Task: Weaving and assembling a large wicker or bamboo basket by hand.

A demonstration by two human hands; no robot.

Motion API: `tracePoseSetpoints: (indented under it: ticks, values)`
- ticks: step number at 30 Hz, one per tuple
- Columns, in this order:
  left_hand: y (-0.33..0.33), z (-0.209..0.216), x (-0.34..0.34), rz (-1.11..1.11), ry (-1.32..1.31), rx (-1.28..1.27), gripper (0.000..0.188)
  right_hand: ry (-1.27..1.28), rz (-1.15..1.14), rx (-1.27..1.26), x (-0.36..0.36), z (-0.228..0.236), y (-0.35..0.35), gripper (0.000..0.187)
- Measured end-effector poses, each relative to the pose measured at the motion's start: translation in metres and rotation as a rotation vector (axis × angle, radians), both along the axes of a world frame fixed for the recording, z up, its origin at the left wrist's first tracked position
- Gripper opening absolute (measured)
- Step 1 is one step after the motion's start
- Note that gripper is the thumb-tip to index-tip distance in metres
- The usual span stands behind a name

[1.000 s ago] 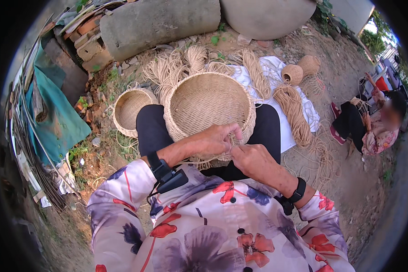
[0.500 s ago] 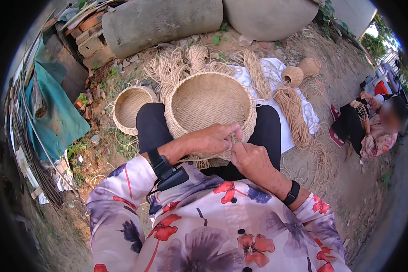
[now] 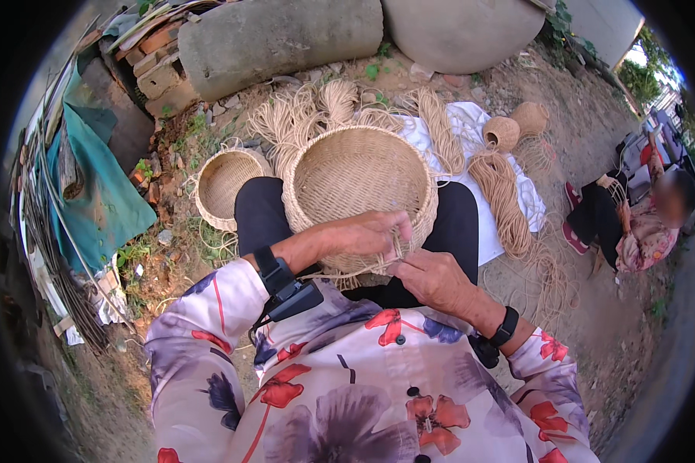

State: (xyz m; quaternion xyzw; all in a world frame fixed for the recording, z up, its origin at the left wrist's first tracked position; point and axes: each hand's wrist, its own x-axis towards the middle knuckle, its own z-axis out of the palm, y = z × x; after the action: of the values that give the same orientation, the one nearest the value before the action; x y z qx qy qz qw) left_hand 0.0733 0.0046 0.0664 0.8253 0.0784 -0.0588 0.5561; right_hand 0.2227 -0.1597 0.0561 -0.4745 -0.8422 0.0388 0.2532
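Note:
A large round woven basket [image 3: 347, 143] of tan cord rests between my thighs, its opening facing up. At its near side, my left hand [image 3: 365, 232] bends over the rim, fingers curled and pinching a strand of cord. Just below and to the right, my right hand [image 3: 439, 279] is closed, thumb and forefinger pinched on tan cord [image 3: 396, 248] by the basket's outer wall. Loose strands [image 3: 347, 273] run under my left wrist. The fingertips partly hide the cord where it meets the weave.
A smaller woven basket [image 3: 228, 185] lies left of my knee. Cord bundles [image 3: 286, 123] and a coiled hank [image 3: 502, 201] lie ahead, partly on a white cloth [image 3: 527, 197]. Two small woven pots [image 3: 501, 133] stand beyond. Another person [image 3: 637, 216] sits at right; green sheeting [image 3: 100, 193] hangs left.
My right hand has shifted slightly down, opening a small gap from my left fingers where cord now shows. The other person's arm has risen.

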Motion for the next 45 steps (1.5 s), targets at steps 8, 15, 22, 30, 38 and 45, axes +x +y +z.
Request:
tracePoseSetpoints:
  ticks: [8,15,22,30,38,45]
  values:
    - [-0.007,-0.01,0.002,0.032,0.05,-0.03,0.036,-0.051,-0.179,-0.095,-0.017,-0.006,-0.005,0.014]
    - [-0.016,-0.007,-0.004,0.049,0.057,-0.054,0.036,0.179,-0.236,-0.379,-0.016,-0.004,-0.002,0.008]
    - [-0.016,0.001,-0.004,0.098,0.029,0.036,0.037,0.587,-0.309,-0.57,-0.004,0.001,-0.006,0.012]
    - [-0.017,0.006,-0.002,0.101,0.067,0.01,0.036,0.054,-0.107,-0.035,-0.001,-0.004,-0.007,0.014]
    - [-0.021,-0.004,-0.001,0.126,0.07,0.088,0.035,-0.037,-0.008,-0.012,-0.006,-0.005,-0.002,0.015]
    - [-0.029,-0.005,-0.002,0.161,-0.003,0.186,0.036,0.057,-0.054,-0.058,-0.009,-0.007,-0.004,0.015]
